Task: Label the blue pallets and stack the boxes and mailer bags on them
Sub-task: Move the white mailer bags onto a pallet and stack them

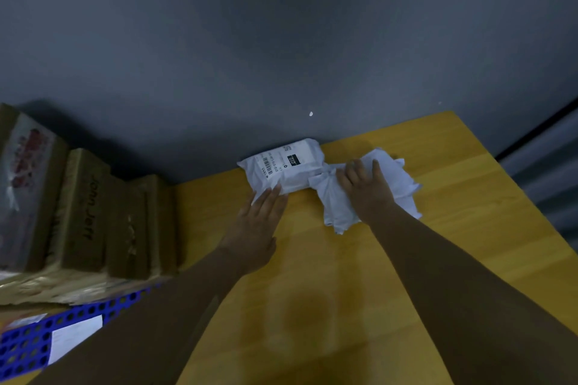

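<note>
We see our left hand [256, 228] open, with straight fingers that touch the near edge of the labelled mailer bag [287, 166]. Our right hand [366, 187] lies flat, fingers spread, on top of the crumpled mailer bag [394, 184]. Both bags touch each other between the hands, on the yellow table [344, 306]. Far to the left of the left hand stands the blue pallet [28, 344] with a white label [75, 337], and it carries cardboard boxes [84, 212].
</note>
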